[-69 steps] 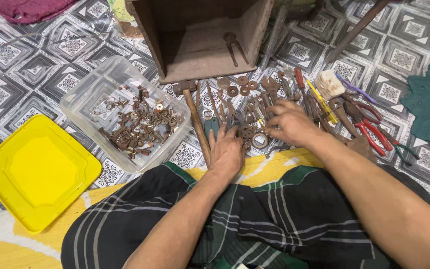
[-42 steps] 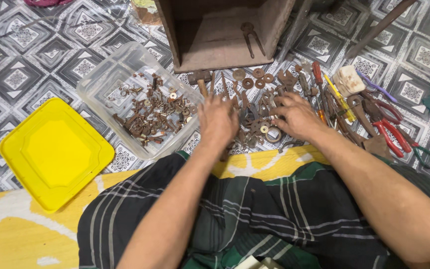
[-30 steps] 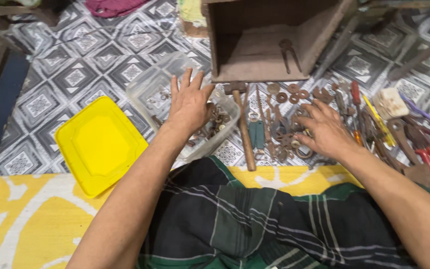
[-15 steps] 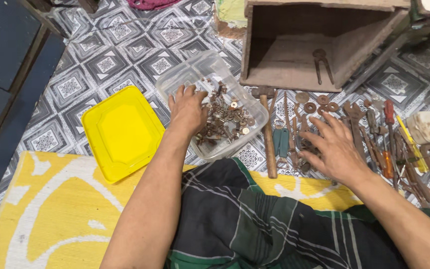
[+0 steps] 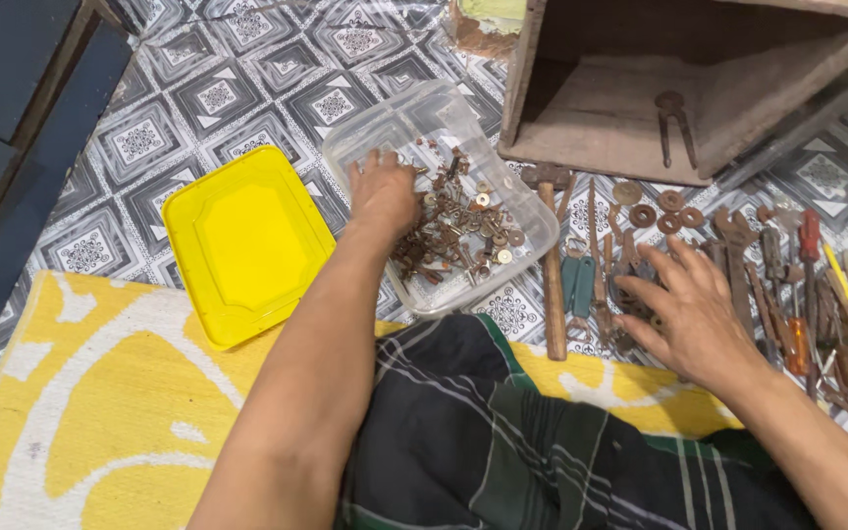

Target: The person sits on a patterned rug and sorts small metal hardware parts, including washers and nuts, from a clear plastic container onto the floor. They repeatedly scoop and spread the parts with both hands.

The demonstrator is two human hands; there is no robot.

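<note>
On the patterned floor, just ahead of the person's knees, a clear plastic tub (image 5: 517,191) holds a heap of rusty screws, nuts and washers (image 5: 458,226) spread over its near half. Left hand (image 5: 382,191) is down inside the tub at its left side, fingers (image 5: 370,163) curled onto the bottom beside the heap; whether they pinch a piece, cannot tell. Right hand (image 5: 691,316) lies palm down, fingers (image 5: 652,257) spread and released, over a scatter of rusted small tools (image 5: 612,294) on the floor, right of the tub. Between tub and right hand: a hammer (image 5: 550,265) with long wooden handle, head pointing away from the person. Beyond it, three rusty washers (image 5: 652,204) in a loose cluster. Further right, a row of pliers and screwdrivers (image 5: 797,285), one with an orange grip. Left of the tub, touching or just beside it, a yellow square lid (image 5: 244,240) lying flat. Behind the tools, an open wooden box (image 5: 601,108) on its side, with old pincers (image 5: 677,123) inside. Near edge: yellow-and-white mat (image 5: 100,412) under dark checked cloth.
</note>
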